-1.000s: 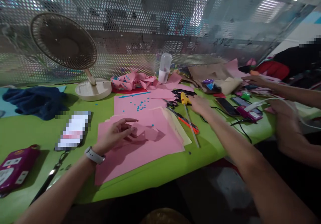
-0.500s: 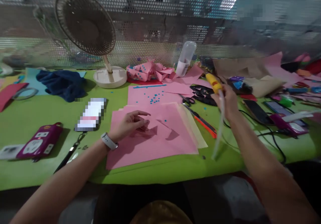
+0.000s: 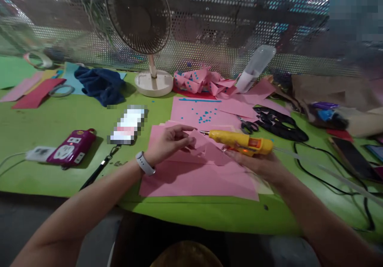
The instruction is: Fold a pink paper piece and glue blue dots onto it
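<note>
My right hand (image 3: 257, 163) is wrapped round a yellow hot glue gun (image 3: 239, 140), with a pale glue stick (image 3: 287, 152) coming out of its back end. The gun's nozzle points left, close to a folded piece of pink paper (image 3: 201, 142). That piece is pinched between the thumb and fingers of my left hand (image 3: 176, 141), above a stack of pink sheets (image 3: 194, 181). A white band sits on my left wrist. Just behind the stack lies another pink sheet (image 3: 187, 113) scattered with small blue dots.
Scissors (image 3: 249, 126) and a black cut-out shape (image 3: 279, 123) lie behind the gun. A fan (image 3: 154, 81), crumpled pink paper (image 3: 203, 81) and a leaning clear bottle (image 3: 255, 69) stand at the back. A phone (image 3: 128, 125) and a purple power strip (image 3: 72, 149) are leftward. Black cable (image 3: 329, 179) runs at right.
My right hand has brought the glue gun from the right to the pink paper piece, its nozzle now turned left. My left hand has the piece raised. The view has shifted left.
</note>
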Demonstrator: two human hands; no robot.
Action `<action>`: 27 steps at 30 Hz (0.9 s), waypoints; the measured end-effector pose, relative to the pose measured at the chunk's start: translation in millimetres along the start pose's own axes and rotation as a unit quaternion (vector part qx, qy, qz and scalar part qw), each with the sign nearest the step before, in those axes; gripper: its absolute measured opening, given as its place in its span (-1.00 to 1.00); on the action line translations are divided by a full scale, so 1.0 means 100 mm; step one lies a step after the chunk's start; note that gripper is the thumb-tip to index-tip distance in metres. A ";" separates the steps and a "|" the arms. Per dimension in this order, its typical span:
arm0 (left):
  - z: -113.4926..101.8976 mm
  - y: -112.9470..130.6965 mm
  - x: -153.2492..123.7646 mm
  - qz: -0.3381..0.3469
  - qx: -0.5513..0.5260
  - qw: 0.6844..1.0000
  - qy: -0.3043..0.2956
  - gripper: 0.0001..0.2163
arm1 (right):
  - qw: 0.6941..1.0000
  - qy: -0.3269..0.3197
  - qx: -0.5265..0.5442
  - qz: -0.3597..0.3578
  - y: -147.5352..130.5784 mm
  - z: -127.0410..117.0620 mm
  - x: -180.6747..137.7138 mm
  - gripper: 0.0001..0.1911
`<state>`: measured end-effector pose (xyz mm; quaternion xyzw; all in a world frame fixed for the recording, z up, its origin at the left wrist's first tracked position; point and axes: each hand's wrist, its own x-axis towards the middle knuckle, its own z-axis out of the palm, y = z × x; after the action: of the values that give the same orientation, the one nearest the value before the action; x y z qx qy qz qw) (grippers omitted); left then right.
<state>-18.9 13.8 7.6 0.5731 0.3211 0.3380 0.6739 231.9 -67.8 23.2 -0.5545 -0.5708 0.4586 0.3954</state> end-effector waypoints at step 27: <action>0.05 -0.04 -0.04 0.066 0.037 0.997 -0.008 -0.59 | 0.997 0.004 -0.074 0.012 -0.09 0.09 0.02 -0.61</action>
<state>-16.7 6.9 4.9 0.6199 0.2897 0.3653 0.6312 220.9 -65.8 29.1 -0.5909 -0.5948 0.4180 0.3497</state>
